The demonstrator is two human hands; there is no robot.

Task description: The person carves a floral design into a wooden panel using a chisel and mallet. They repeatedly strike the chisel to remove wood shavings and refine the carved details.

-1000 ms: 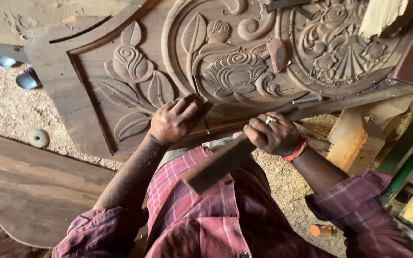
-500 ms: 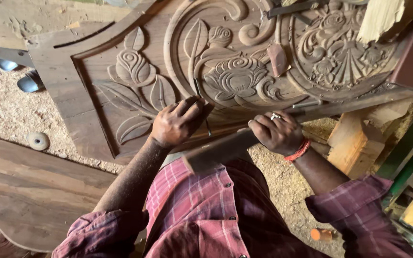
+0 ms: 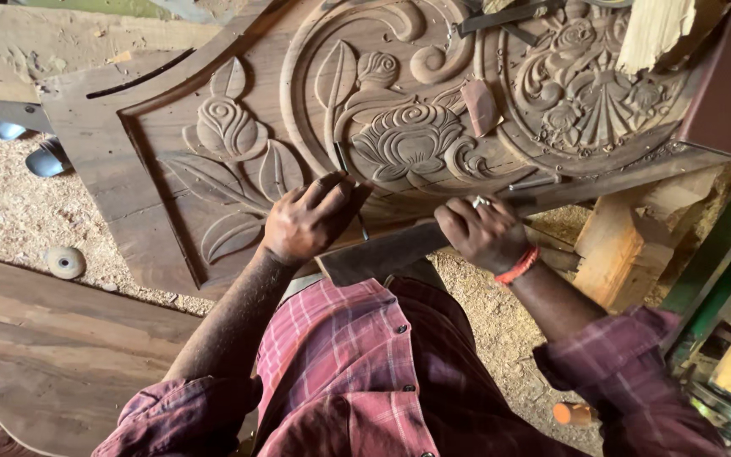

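Observation:
A large brown wooden panel [image 3: 171, 152] carved with flowers and leaves lies in front of me. My left hand [image 3: 306, 222] grips a thin metal chisel [image 3: 342, 161] whose tip rests on the carved oval border. My right hand [image 3: 482, 233], with a ring and a red wristband, holds a dark flat wooden mallet [image 3: 374, 254] that lies level just below the panel's near edge, close to my left hand.
More chisels [image 3: 501, 17] lie on the panel's far side. Sawdust [image 3: 10, 203] covers the ground. A curved wooden board [image 3: 35, 338] lies lower left, wooden blocks [image 3: 628, 245] and a green frame [image 3: 721, 254] at the right. A small orange object [image 3: 573, 413] sits on the ground.
My right hand has swung the mallet down and left toward the chisel hand. The view has shifted slightly; my left hand stays on the chisel.

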